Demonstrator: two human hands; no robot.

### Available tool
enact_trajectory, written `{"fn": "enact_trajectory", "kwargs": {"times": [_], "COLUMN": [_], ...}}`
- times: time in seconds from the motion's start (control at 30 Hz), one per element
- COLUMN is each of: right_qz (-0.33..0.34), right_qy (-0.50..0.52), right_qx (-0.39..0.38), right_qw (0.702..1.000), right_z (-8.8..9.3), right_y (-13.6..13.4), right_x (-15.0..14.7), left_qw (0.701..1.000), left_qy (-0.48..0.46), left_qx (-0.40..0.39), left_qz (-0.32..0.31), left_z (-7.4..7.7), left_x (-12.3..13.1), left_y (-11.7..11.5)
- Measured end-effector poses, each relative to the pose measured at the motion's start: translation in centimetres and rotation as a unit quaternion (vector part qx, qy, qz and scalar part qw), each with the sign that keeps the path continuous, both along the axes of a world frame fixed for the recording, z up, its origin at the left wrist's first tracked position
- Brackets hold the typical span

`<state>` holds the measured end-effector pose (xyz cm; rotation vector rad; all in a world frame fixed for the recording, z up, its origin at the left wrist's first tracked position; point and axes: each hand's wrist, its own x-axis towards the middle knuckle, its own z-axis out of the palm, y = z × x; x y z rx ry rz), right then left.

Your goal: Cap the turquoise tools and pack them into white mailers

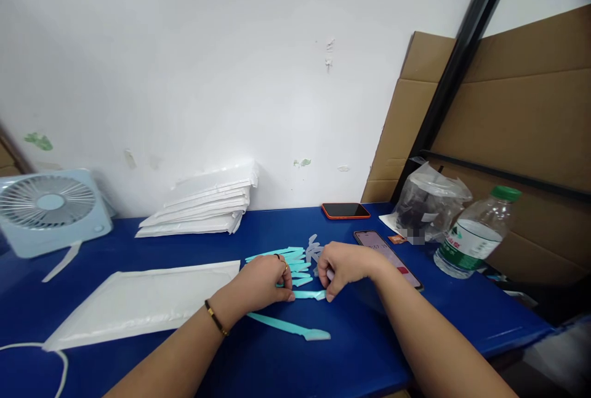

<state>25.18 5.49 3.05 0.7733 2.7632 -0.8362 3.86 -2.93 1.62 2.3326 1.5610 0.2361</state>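
Note:
A turquoise eyebrow razor (pixel 305 294) lies level between my hands, just above or on the blue table. My left hand (pixel 265 278) pinches its handle end with thumb and fingers. The thumb and forefinger of my right hand (pixel 344 266) close on its blade end; a pale bit shows inside the curled fingers, too small to make out. Behind my left hand lies a pile of turquoise razors (pixel 298 254), partly hidden by it. Several clear plastic caps (pixel 314 249) lie beside the pile. Nearer to me, another razor (pixel 295 326) rests on the table by itself.
A white padded envelope (pixel 152 299) lies at left, with a stack of envelopes (pixel 203 201) behind. A fan (pixel 50 207) stands far left. At right are a phone (pixel 385 253), an orange-edged phone (pixel 346 210), a plastic-wrapped cup (pixel 422 201) and a water bottle (pixel 475 235).

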Motion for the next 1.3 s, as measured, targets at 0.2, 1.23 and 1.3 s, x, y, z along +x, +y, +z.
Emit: {"fn": "enact_trajectory", "kwargs": {"times": [0.2,1.23,1.3], "right_qz": [-0.044,-0.187,-0.210], "right_qy": [0.041,0.404,0.421], "right_qx": [0.049,-0.052,-0.053], "right_qw": [0.997,0.894,0.881], "right_z": [0.2,1.7,1.5], "right_y": [0.5,1.2,1.6], "right_x": [0.6,1.9,1.8], "left_qw": [0.998,0.951,0.965], "left_qy": [0.023,-0.277,-0.243], "left_qx": [0.038,-0.122,-0.048], "left_qz": [0.042,0.066,0.086], "left_z": [0.6,1.7,2.1], "left_x": [-1.2,-3.0,-2.9], "left_y": [0.7,0.7,0.7]}}
